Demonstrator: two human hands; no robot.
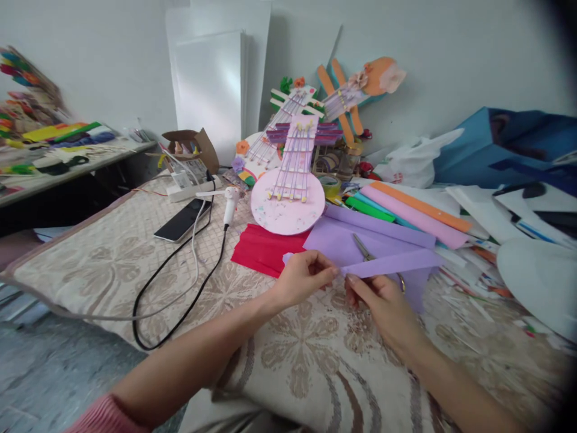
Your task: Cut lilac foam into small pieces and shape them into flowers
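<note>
A narrow purple paper strip (392, 263) runs between my two hands over the patterned cloth. My left hand (306, 276) pinches it, and its short end shows past the fingers on the left. Close beside it, my right hand (376, 296) pinches the same strip, whose long end stretches to the right. Beneath lies a larger purple sheet (336, 237), with scissors (362, 246) on it, their handles partly hidden by the strip and my right hand. Red crepe paper (259, 249) lies just beyond my left hand.
A pink paper instrument (288, 201) stands behind the sheets. At the left are a glue gun (230, 207), a black phone (183, 221) and looped cables. Rolled coloured papers (415, 210) and white scraps lie right, near a blue bag (473, 150).
</note>
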